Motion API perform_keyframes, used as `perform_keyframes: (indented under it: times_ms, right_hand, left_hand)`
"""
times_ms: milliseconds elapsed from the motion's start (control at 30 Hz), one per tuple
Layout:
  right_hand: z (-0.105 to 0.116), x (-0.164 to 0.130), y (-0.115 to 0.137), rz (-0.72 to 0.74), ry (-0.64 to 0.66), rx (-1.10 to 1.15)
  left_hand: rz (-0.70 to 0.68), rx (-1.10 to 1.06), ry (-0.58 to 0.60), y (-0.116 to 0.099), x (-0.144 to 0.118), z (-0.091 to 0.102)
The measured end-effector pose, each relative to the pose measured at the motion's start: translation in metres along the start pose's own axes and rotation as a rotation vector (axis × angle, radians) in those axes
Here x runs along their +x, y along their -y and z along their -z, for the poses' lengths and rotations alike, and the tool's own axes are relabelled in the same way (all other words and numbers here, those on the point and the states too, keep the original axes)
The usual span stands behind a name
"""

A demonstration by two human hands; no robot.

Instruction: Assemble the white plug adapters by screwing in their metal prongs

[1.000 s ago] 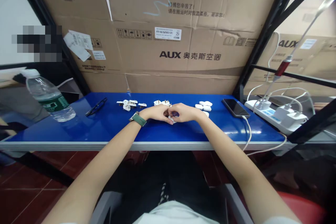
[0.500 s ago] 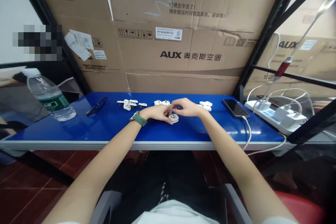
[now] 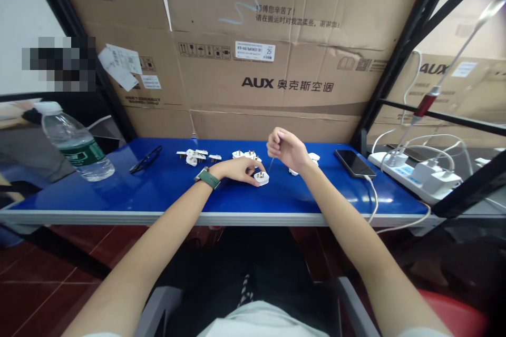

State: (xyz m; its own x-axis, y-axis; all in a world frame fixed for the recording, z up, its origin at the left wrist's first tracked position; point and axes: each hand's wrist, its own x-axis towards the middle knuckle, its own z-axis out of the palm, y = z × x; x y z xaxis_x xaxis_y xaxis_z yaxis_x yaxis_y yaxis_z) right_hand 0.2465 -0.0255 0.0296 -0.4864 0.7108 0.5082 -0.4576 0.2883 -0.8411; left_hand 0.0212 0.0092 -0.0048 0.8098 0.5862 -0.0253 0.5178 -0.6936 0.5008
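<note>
Head view: you're mid-way through the plug work, by my reading. A white plug body [image 3: 261,177] sits on the blue table [image 3: 158,189] right in front of you, pins up, not yet closed as far as I can judge. To the far left lies a cluster of plug parts with pins [image 3: 194,156]; just behind your fingers sits another group of plug pieces [image 3: 245,155]; over to the right, partly behind your wrist, a little pile of white covers [image 3: 312,158]. So several pieces look left to go, though I can't tell which of them are finished.

Your left hand [image 3: 237,169] lies low on the table, fingers curled, thumb and fingertips pinching the near-left edge of that plug body and steadying it. Your right hand [image 3: 283,148] is lifted above the table, just right of the plug, fingers closed around a thin screwdriver [image 3: 271,162] whose tip points down toward the plug but hangs clear of it.

Off to the sides: a water bottle [image 3: 71,142] far left, a phone [image 3: 354,162] and power strip [image 3: 415,172] at right.
</note>
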Motion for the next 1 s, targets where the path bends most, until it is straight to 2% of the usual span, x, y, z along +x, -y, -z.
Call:
perform_keyframes:
  times_ms: [100, 200, 300, 433, 533, 1000]
  right_hand:
    - [-0.001, 0.001, 0.0, -0.028, 0.0, 0.146]
    - [-0.002, 0.001, -0.003, -0.062, 0.024, 0.184]
    - [-0.004, 0.002, -0.009, -0.105, 0.058, 0.163]
    - [-0.004, 0.003, -0.017, -0.144, 0.033, 0.095]
    - [-0.004, 0.003, -0.019, -0.136, 0.003, 0.069]
    - [-0.005, 0.003, -0.02, -0.146, 0.052, 0.067]
  left_hand:
    - [0.024, 0.02, -0.034, 0.0, 0.004, -0.004]
    - [0.03, 0.023, -0.038, 0.0, 0.004, -0.005]
    - [0.003, 0.004, -0.012, 0.001, 0.002, -0.003]
    - [-0.024, 0.018, -0.012, 0.003, 0.002, -0.002]
    - [-0.031, 0.034, -0.015, 0.003, 0.004, -0.003]
    - [-0.029, 0.034, -0.027, 0.006, 0.005, -0.006]
